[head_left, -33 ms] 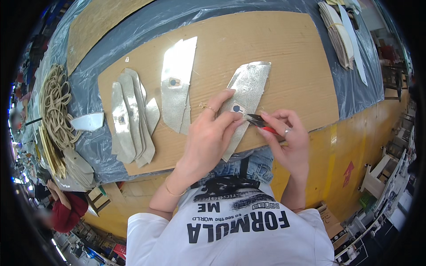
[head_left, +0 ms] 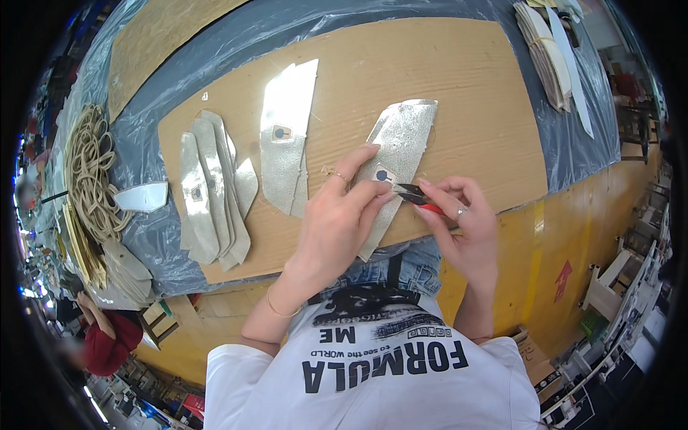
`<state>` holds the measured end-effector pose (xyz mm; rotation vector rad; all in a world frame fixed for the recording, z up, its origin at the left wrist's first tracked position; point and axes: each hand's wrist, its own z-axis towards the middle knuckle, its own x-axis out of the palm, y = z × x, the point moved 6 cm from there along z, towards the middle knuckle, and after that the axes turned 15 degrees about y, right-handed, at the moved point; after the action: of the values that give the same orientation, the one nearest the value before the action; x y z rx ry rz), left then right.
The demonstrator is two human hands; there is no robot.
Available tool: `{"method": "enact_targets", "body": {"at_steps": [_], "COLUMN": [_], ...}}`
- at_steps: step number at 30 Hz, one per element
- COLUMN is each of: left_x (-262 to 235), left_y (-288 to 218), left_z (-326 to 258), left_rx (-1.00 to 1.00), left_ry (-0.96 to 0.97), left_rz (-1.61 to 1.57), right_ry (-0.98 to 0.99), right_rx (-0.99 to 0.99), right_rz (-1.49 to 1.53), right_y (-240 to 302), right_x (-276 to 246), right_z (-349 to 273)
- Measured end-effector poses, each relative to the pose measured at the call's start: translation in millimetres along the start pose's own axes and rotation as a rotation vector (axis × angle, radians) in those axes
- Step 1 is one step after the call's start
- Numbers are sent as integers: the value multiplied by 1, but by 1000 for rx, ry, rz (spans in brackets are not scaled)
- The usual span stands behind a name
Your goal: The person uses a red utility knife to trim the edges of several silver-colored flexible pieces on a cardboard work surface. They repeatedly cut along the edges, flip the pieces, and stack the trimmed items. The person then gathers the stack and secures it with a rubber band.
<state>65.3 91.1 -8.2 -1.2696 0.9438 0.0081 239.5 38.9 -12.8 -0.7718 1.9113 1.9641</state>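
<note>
Red handles mark the snips (head_left: 430,208) in your right hand (head_left: 469,222), right of the frame's centre; its thumb and fingers pinch them, with the dark blades pointing left. Against the picture just before, the change is tiny: your right hand and the blades sit slightly further left, and the blades seem a little more apart. That suggests the work remains at this one spot, though I can't tell whether anything has been cut.

Your left hand (head_left: 337,211), at centre, has thumb and forefinger pinched on the silvery piece (head_left: 406,132), just beside the blade tips. That piece lies tilted right of centre, near the board's lower edge, the pale patch (head_left: 383,175) with its dark mark just above your fingertips.

Further out, nothing appears to have shifted: the two overlapping silvery pieces (head_left: 285,161) upper centre, the fanned stack (head_left: 208,193) left of centre, the brown board (head_left: 473,86) beneath them, and the beige cords (head_left: 93,172) at far left.
</note>
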Motion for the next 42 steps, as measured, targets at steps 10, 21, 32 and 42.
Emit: {"method": "enact_targets", "body": {"at_steps": [10,21,32,42], "left_x": [1,5,3,13], "left_y": [8,6,4,3], "left_z": [-5,-9,-10,-3], "left_rx": [3,24,-47,-61], "left_ry": [-78,-71,-108,-67], "left_rz": [-47,-99,-51,3], "right_ry": [37,-40,-240,5], "right_rx": [5,-38,0,-12], "right_rz": [-39,40,113,-207], "right_y": [5,2,-7,4], "right_x": [7,8,-1,-4], "right_z": [3,6,-1,15]}}
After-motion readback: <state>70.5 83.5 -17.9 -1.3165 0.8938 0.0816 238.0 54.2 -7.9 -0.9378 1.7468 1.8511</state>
